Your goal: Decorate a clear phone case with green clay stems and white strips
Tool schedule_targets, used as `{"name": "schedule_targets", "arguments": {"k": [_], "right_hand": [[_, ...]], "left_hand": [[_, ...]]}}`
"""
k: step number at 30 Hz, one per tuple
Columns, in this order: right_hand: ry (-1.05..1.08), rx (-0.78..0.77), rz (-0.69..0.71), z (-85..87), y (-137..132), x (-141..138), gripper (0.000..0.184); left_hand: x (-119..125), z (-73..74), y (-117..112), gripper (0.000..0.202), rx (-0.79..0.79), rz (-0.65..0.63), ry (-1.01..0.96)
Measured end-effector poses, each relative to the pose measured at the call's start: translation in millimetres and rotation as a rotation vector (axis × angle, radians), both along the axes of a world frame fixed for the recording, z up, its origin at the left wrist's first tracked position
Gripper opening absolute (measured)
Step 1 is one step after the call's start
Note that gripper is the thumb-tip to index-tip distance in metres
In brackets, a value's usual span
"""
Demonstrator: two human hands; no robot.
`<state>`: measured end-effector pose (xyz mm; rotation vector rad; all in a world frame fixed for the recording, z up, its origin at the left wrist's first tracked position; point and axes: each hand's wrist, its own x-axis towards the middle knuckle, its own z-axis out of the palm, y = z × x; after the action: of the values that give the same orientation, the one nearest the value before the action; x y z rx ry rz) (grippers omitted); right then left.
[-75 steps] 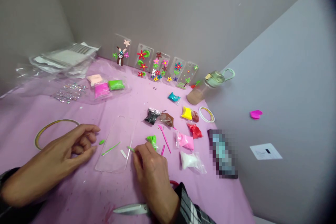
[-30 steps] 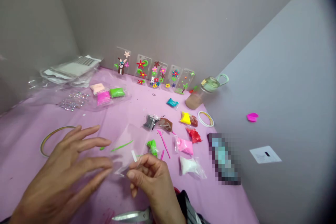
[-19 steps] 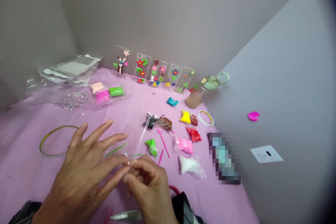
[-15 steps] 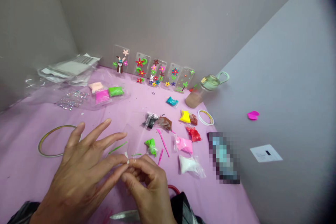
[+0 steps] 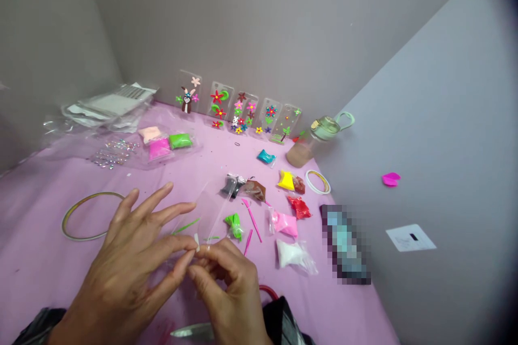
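A clear phone case is lifted off the pink table at its near end. My right hand pinches that near edge, fingers curled. My left hand pinches a small white tab on the case between thumb and forefinger, its other fingers spread. Thin green clay strips lie on the case. A small green clay bag sits just right of it.
Several decorated cases lean on the back wall. Clay bags, pink tools, a water bottle, tape rings, rhinestones and plastic packets lie around. Scissors rest by my right wrist. Grey wall on the right.
The case lay flat on the table; both hands have come together and raised its near end. My left hand has closed thumb and forefinger on the white tab.
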<state>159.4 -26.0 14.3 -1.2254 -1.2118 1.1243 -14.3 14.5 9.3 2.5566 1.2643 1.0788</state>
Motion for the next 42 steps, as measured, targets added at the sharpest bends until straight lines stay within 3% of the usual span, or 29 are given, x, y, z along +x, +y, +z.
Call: {"name": "schedule_targets", "arguments": {"k": [8, 16, 23, 29, 32, 35, 42], "right_hand": [[-0.015, -0.031, 0.011, 2.5, 0, -1, 0.013], [0.359, -0.36, 0.099, -3.0, 4, 0, 0.024], [0.367, -0.412, 0.059, 4.0, 6, 3, 0.032], [0.355, -0.431, 0.011, 6.8, 8, 4, 0.03], [0.348, -0.441, -0.026, 8.0, 9, 4, 0.029], [0.349, -0.437, -0.006, 7.7, 8, 3, 0.029], [0.348, -0.38, 0.053, 6.2, 6, 5, 0.036]], "left_hand": [[1, -3.0, 0, 0.022, 0.032, -0.026, 0.115], [0, -1.8, 6, 0.009, -0.079, -0.04, -0.06], [-14, 0.5, 12, 0.007, -0.116, -0.02, -0.116], [-25, 14.2, 17, 0.008, -0.131, 0.072, -0.167], [-28, 22.6, 17, 0.009, -0.094, 0.146, -0.19], [-25, 27.7, 15, 0.009, -0.023, 0.112, -0.118], [-7, 19.9, 13, 0.021, 0.226, 0.025, 0.021]]}}
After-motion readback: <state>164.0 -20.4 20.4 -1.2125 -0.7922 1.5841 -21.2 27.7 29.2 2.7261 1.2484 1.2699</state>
